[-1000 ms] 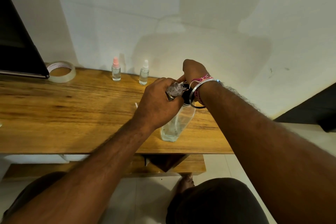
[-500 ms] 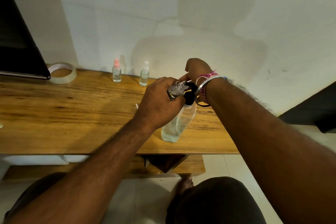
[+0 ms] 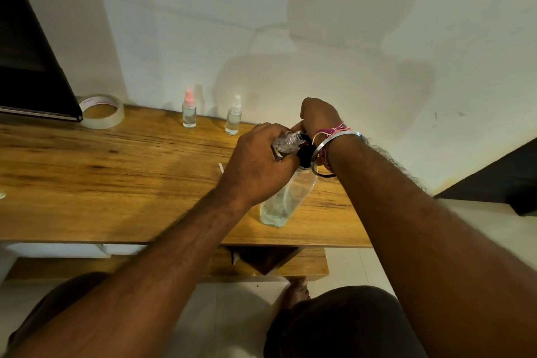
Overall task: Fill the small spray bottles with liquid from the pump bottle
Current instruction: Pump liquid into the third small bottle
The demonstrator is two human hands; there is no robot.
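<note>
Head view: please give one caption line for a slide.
Left hand holds a small bottle at the pump bottle; right hand on the pump.

Head view looks down (close) onto desk (image 3: 116,183).

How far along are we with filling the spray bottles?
Two capped spray bottles stand by the wall, apparently holding liquid. In hand: the left hand holds a third small bottle at the pump bottle nozzle; the right hand is on the pump. Left: finish, cap it.
</note>
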